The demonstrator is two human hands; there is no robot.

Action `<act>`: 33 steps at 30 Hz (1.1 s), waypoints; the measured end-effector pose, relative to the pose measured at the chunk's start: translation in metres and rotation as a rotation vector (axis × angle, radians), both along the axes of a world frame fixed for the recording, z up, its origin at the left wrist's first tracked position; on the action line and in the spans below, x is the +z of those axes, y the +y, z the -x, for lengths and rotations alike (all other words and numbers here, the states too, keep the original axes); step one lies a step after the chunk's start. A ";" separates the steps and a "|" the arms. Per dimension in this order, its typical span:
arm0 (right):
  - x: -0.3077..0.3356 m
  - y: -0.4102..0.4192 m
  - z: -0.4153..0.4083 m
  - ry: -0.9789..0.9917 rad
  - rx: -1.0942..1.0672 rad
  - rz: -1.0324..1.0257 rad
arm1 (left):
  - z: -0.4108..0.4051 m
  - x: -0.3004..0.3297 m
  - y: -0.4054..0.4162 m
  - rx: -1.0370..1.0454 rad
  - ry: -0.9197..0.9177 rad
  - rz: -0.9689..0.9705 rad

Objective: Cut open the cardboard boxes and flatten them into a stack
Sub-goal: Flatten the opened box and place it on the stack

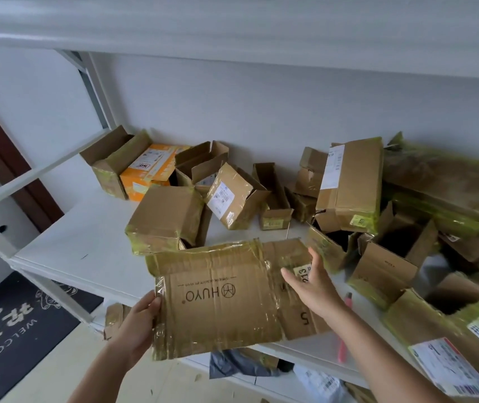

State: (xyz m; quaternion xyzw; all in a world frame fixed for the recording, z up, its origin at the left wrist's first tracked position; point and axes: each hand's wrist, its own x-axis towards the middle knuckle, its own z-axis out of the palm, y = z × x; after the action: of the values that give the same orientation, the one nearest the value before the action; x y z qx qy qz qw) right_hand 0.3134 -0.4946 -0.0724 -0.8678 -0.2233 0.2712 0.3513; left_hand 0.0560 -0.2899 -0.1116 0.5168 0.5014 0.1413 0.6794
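A flattened cardboard box [221, 298] printed HUYO, wrapped in yellowish tape, lies over the front edge of the white shelf [87, 242]. My left hand [139, 321] grips its left edge, thumb on top. My right hand [311, 283] hovers over the box's right part with its fingers straight and spread. A pink box cutter [344, 330] lies on the shelf just right of my right forearm, partly hidden by it. Several taped boxes stand behind, among them one brown box [165, 219] and one labelled box [235, 196].
An orange box [148, 173] sits at the back left. Larger boxes [349, 184] pile up at the right, one with a shipping label [448, 365] at the near right. A lower shelf holds bags and cardboard [241, 363]. A dark welcome mat [14, 324] lies on the floor.
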 end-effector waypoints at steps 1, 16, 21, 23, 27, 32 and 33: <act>0.000 0.005 -0.003 -0.010 -0.054 -0.007 | -0.003 0.000 0.000 -0.010 0.026 0.010; -0.075 0.031 -0.022 -0.144 -0.095 0.268 | -0.064 -0.036 0.006 0.089 0.387 -0.271; -0.070 0.047 -0.012 -0.433 -0.034 0.478 | -0.070 -0.035 -0.007 0.034 0.631 -0.421; -0.083 0.047 -0.001 -0.511 0.142 0.323 | -0.073 -0.034 -0.017 -0.123 0.851 -0.649; -0.115 0.038 0.006 -0.603 0.262 0.149 | -0.072 -0.049 -0.027 -0.392 0.854 -1.172; -0.128 0.032 0.002 -0.588 0.356 0.215 | -0.065 -0.073 -0.016 -0.427 0.592 -1.042; -0.128 0.032 0.002 -0.627 0.367 0.246 | -0.064 -0.077 -0.017 -0.440 0.589 -1.067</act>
State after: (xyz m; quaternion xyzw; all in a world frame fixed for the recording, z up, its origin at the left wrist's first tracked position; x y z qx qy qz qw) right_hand 0.3111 -0.4622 -0.2007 -0.8899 -0.4374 0.0757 0.1049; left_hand 0.1199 -0.3066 -0.1882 0.8912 0.4100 0.0806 0.1765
